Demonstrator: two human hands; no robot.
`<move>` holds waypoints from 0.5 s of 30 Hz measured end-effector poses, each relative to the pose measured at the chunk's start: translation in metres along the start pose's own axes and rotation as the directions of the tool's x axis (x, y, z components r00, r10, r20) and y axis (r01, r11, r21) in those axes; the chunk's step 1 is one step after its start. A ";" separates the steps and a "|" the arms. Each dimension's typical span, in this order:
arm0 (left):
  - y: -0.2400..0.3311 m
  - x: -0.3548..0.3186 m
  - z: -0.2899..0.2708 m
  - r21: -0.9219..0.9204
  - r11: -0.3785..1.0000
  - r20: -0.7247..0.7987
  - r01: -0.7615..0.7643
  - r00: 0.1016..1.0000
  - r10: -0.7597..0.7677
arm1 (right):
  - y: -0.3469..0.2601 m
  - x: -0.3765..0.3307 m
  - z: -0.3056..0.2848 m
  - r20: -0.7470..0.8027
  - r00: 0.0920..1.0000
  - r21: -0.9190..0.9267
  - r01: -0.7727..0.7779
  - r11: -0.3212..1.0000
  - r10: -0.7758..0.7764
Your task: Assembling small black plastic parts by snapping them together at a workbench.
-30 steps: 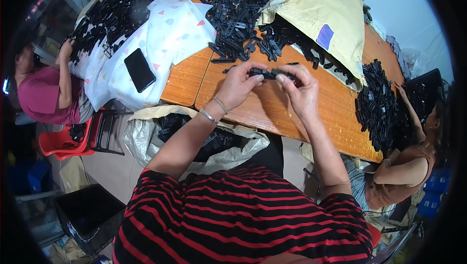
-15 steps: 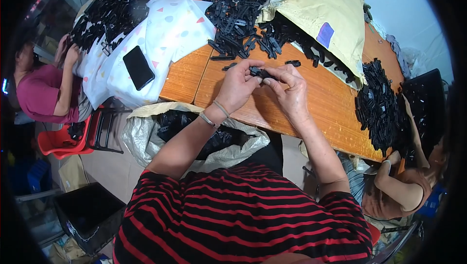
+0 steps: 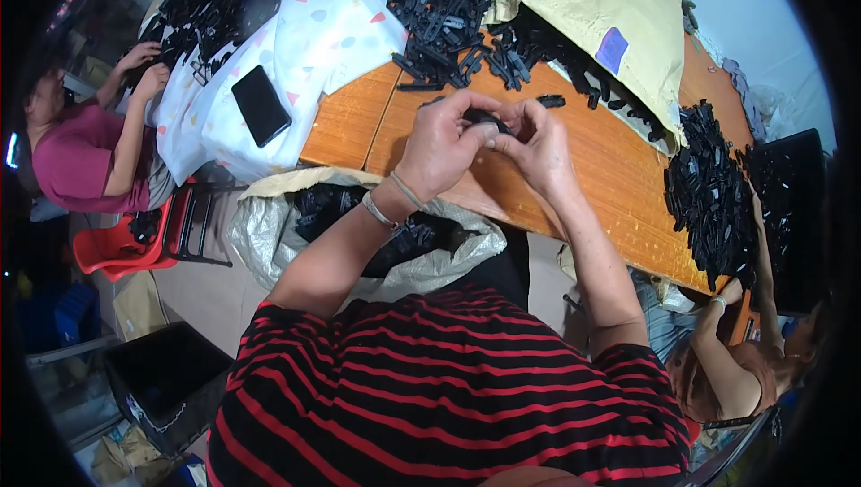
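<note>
Over the wooden table, my left hand and my right hand meet around a small black plastic part. Fingers and thumbs of both hands are closed on it, and they cover much of its shape. A single loose black part lies on the wood just beyond my right fingers. Farther off, a heap of similar black parts spreads across the table. Below my left forearm, an open woven sack holds more black pieces.
A phone rests on a patterned white sheet at left. A yellowish sack spills parts at the far side. Another black pile lies at right. Co-workers sit at left and right. A red chair stands at left.
My fingers have closed further around the black part, hiding more of it. The left co-worker's hands have shifted at the pile. The whole view has moved slightly.
</note>
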State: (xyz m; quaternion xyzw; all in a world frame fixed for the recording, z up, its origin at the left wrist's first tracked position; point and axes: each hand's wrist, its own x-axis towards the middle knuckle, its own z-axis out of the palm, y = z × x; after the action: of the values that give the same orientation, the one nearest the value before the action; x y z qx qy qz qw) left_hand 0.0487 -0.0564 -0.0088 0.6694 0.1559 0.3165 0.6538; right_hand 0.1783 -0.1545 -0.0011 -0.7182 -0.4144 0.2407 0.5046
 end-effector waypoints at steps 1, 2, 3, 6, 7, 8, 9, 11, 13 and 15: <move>0.001 -0.001 0.000 -0.016 0.996 -0.018 -0.087 0.996 0.086 | -0.002 0.000 0.001 0.003 0.999 -0.073 0.050 0.996 -0.050; 0.002 -0.002 -0.003 -0.012 0.998 -0.028 -0.069 0.997 0.069 | -0.003 0.001 0.003 0.012 0.995 -0.145 0.100 0.984 -0.099; 0.010 0.000 -0.005 0.007 1.000 -0.003 -0.013 1.000 0.013 | -0.005 0.003 0.005 -0.020 0.993 -0.072 0.117 0.991 -0.119; 0.011 -0.002 -0.012 -0.037 0.997 0.009 0.071 0.997 -0.071 | -0.002 0.006 0.012 0.005 0.997 0.012 0.073 0.997 -0.073; 0.010 -0.002 -0.016 0.011 0.999 0.019 0.036 0.999 -0.036 | -0.002 0.007 0.015 0.015 0.997 0.017 0.074 0.997 -0.074; 0.010 -0.004 -0.019 0.059 0.998 0.031 -0.001 1.000 0.000 | -0.003 0.008 0.017 0.034 0.994 0.006 0.108 0.994 -0.108; 0.011 -0.007 -0.021 0.062 0.998 0.022 0.005 1.000 -0.007 | -0.005 0.007 0.020 0.053 0.989 -0.005 0.138 0.990 -0.138; 0.016 -0.014 -0.028 0.012 1.000 0.042 -0.015 0.999 0.015 | -0.017 0.003 0.024 0.087 0.988 -0.013 0.129 0.992 -0.128; 0.026 -0.024 -0.036 0.008 0.999 0.046 0.048 0.998 -0.048 | -0.023 -0.009 0.028 0.104 0.988 -0.030 0.116 0.993 -0.113; 0.036 -0.042 -0.044 -0.084 0.990 0.053 0.115 0.992 -0.110 | -0.030 -0.024 0.033 0.191 0.968 -0.142 0.190 0.971 -0.161</move>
State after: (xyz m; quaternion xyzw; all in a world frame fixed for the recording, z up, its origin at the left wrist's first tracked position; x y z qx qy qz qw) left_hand -0.0179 -0.0524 0.0148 0.6378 0.1637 0.2694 0.7028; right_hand 0.1296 -0.1527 0.0122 -0.6921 -0.5378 0.2241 0.4261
